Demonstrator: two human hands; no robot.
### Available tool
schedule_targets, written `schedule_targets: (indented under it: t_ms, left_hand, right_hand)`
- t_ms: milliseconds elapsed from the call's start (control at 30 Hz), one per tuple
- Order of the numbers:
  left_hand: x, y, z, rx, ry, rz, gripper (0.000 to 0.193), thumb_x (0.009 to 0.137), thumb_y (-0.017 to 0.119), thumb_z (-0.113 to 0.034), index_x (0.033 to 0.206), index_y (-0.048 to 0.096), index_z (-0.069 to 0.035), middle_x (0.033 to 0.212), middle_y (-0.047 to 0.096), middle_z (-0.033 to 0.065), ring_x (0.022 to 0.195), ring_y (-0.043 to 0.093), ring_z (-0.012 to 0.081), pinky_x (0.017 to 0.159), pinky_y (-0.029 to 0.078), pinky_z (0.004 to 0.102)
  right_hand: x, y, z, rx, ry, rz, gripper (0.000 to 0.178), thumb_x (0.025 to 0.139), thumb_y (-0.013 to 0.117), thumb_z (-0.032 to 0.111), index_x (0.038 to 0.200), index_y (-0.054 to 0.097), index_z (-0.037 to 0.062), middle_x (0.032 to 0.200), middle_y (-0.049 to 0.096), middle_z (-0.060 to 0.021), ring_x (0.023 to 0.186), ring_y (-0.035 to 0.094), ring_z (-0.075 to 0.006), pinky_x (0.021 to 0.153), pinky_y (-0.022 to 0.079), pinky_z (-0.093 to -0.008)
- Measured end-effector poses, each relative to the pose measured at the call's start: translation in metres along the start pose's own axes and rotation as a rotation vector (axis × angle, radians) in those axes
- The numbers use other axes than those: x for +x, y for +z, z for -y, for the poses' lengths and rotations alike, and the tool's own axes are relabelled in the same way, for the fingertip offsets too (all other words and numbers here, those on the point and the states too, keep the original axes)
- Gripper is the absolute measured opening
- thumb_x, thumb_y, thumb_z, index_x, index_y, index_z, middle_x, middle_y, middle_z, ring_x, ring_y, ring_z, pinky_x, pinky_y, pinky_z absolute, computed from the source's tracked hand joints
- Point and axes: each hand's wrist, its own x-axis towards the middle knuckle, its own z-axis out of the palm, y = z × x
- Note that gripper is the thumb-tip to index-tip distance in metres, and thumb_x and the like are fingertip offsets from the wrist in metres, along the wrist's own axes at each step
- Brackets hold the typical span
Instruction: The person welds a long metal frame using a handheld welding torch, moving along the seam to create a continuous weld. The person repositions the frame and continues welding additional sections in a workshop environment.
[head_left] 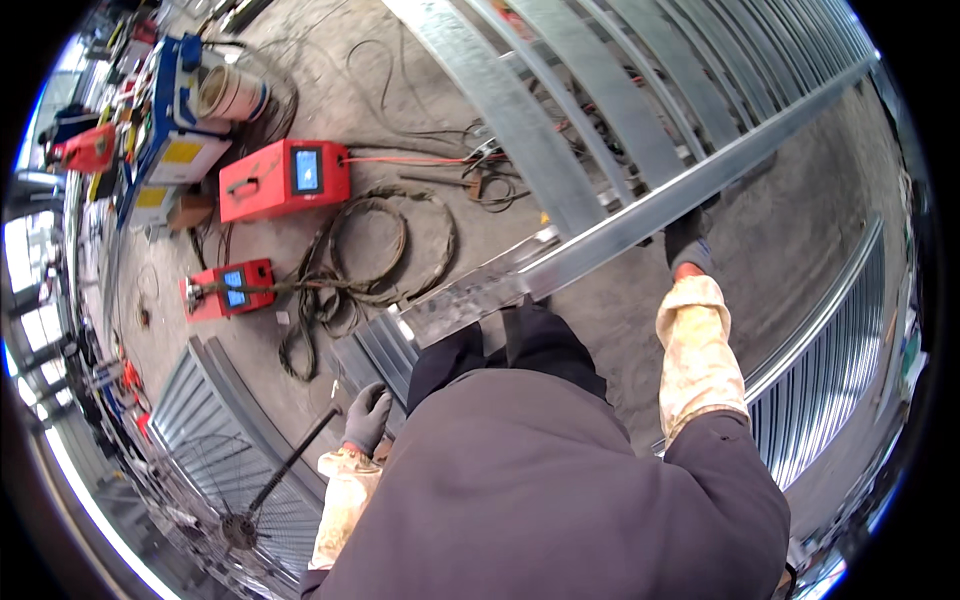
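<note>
My left hand (368,416), in a grey glove, hangs low on the left with loosely bent fingers and nothing visible in it. Just left of it runs a black pole (295,458) of a fan, apart from the hand. My right hand (687,244), in a dark glove, reaches to the near rail (700,178) of a large galvanized steel frame with slats. Its fingers pass beneath that rail and are hidden, so their grip does not show. A flat metal beam (475,290) supports the frame's near left corner, in front of my legs.
Two red welding machines (270,182) stand on the floor to the left, with coiled cables (395,245) beside them. Farther left is a blue and white cabinet (170,140) with a bucket (232,93). Slatted metal panels (825,380) lie at the right and lower left.
</note>
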Motion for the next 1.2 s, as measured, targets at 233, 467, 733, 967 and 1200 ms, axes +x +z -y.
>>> schedule_targets:
  t_ms: [233,467,733,967,1200]
  left_hand:
    - [0.034,-0.054,0.064,-0.063,-0.24,0.064,0.04,0.092,0.065,-0.02,0.123,0.057,0.003,0.103,0.067,0.0078,0.095,0.061,0.0125,0.082,0.05,0.0257]
    - [0.121,-0.175,0.114,-0.068,-0.122,0.049,0.035,0.092,0.064,-0.022,0.116,0.061,0.004,0.093,0.066,0.006,0.079,0.058,0.0113,0.07,0.048,0.0254]
    - [0.173,-0.234,0.081,-0.175,-0.076,0.068,0.035,0.092,0.065,-0.021,0.117,0.059,0.003,0.09,0.064,0.0029,0.075,0.056,0.0094,0.066,0.046,0.0235]
    - [0.183,-0.221,0.081,-0.131,0.025,0.088,0.027,0.093,0.064,-0.025,0.111,0.062,-0.006,0.083,0.062,-0.003,0.066,0.052,0.005,0.056,0.04,0.0208]
    - [0.148,-0.216,0.101,-0.162,0.019,0.047,0.035,0.092,0.064,-0.022,0.116,0.06,0.004,0.087,0.064,0.0036,0.073,0.055,0.0089,0.064,0.045,0.0228]
  right_hand:
    - [-0.064,0.014,0.071,0.214,0.237,-0.085,0.063,0.086,0.066,0.007,0.143,0.04,0.0042,0.136,0.053,-0.0153,0.122,0.052,-0.0253,0.099,0.044,-0.0346]
    - [-0.181,0.06,0.152,-0.122,0.346,0.056,0.034,0.094,0.059,0.034,0.116,0.063,0.0084,0.11,0.067,-0.0161,0.101,0.064,-0.0335,0.088,0.049,-0.0424]
    - [-0.23,0.115,0.294,1.455,0.896,-0.028,0.056,0.101,0.037,0.05,0.142,0.045,0.013,0.142,0.048,-0.0044,0.126,0.049,-0.0262,0.101,0.043,-0.0436]
    - [-0.23,0.13,0.324,0.948,0.655,-0.077,0.06,0.101,0.044,0.043,0.143,0.04,0.0003,0.143,0.047,-0.0088,0.131,0.044,-0.0213,0.108,0.033,-0.0326]
    - [-0.233,0.157,0.334,0.805,0.627,-0.286,0.054,0.098,0.056,0.022,0.141,0.036,-0.0049,0.137,0.05,-0.0144,0.121,0.05,-0.0214,0.103,0.039,-0.0329]
